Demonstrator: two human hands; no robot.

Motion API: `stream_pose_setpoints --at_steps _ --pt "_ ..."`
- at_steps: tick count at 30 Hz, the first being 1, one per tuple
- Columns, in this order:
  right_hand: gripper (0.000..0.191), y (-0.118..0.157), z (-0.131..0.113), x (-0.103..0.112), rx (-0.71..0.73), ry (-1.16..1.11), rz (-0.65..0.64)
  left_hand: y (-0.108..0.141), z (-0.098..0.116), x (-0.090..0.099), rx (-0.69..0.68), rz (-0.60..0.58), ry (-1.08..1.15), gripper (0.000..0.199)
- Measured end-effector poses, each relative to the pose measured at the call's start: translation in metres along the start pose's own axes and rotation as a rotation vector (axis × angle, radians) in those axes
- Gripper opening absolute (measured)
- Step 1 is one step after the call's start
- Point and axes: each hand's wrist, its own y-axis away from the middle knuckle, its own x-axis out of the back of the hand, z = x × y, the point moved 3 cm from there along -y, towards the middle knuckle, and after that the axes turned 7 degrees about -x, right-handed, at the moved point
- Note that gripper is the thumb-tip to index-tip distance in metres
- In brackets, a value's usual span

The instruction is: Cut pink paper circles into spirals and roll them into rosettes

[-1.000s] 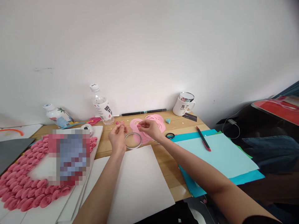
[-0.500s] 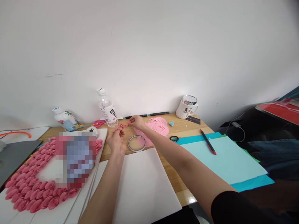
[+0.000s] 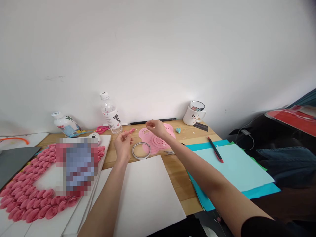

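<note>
Over the back of the wooden table, my left hand (image 3: pixel 122 144) points its index finger toward a few small pink paper rolls (image 3: pixel 132 130). Its other fingers curl loosely, and I make out nothing held in them. Farther right, my right hand (image 3: pixel 156 127) hovers above a pile of pink paper spirals (image 3: pixel 158 141), fingers bent and slightly apart with nothing visible between them. A tape roll (image 3: pixel 141 150) lies flat between my forearms. Small scissors (image 3: pixel 170 152) show their blades beside the spirals, partly hidden by my right forearm.
Pink paper flowers (image 3: pixel 32 204) ring a white board at left, partly pixelated. A water bottle (image 3: pixel 111 117), a white bottle (image 3: pixel 65 123) and a mug (image 3: pixel 194 113) stand along the wall. White paper (image 3: pixel 148 194) lies in front; a pen (image 3: pixel 215 149) rests on blue sheets (image 3: pixel 234 168).
My right hand has moved right, away from my left hand and over the spirals. The dark pink roll at my left fingertips no longer shows clearly. The view has shifted slightly.
</note>
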Motion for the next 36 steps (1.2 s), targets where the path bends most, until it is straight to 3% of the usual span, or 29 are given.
stream_pose_setpoints --at_steps 3,6,8,13,17,20,23,25,28,30,32,34,36 --pt "0.017 0.022 0.018 0.032 0.000 0.027 0.036 0.006 -0.003 -0.002 -0.083 -0.106 -0.226 0.019" --pt "0.015 0.042 0.037 0.051 -0.016 0.084 0.067 0.011 -0.007 -0.006 -0.265 -0.315 -0.849 0.026" --pt "0.016 0.052 0.046 0.056 -0.037 0.123 0.084 0.012 -0.010 -0.007 -0.311 -0.381 -1.038 0.031" --pt "0.029 0.063 0.056 0.061 -0.020 0.264 0.101 0.005 -0.009 -0.002 -0.335 -0.367 -1.116 0.035" --pt "0.048 0.065 0.059 0.062 -0.032 0.424 0.034 0.001 -0.006 0.005 -0.355 -0.314 -1.198 0.038" --pt "0.033 0.067 0.060 0.061 -0.043 0.429 0.000 0.000 -0.007 0.005 -0.371 -0.285 -1.243 0.036" --pt "0.008 0.068 0.059 0.062 -0.010 0.412 0.049 0.003 -0.006 -0.003 -0.459 -0.245 -1.091 0.030" --pt "0.005 0.069 0.058 0.062 0.008 0.395 0.079 0.010 -0.004 -0.011 -0.487 -0.261 -0.770 0.022" --pt "0.011 0.070 0.051 0.063 0.036 0.343 0.130 0.025 -0.006 -0.025 -0.188 -0.418 -0.274 0.006" --pt "0.011 0.072 0.040 0.065 0.119 0.223 0.216 0.040 -0.006 -0.036 0.055 -0.607 -0.024 0.024" --pt "0.010 0.078 0.024 0.064 0.289 0.084 0.263 0.051 -0.005 -0.042 0.283 -0.713 0.211 0.043" --pt "0.007 0.084 0.007 0.058 0.476 0.042 0.179 0.057 -0.001 -0.045 0.384 -0.787 0.383 0.055" --pt "0.010 0.090 -0.005 0.050 0.586 0.049 0.030 0.057 0.003 -0.045 0.367 -0.818 0.477 0.058"
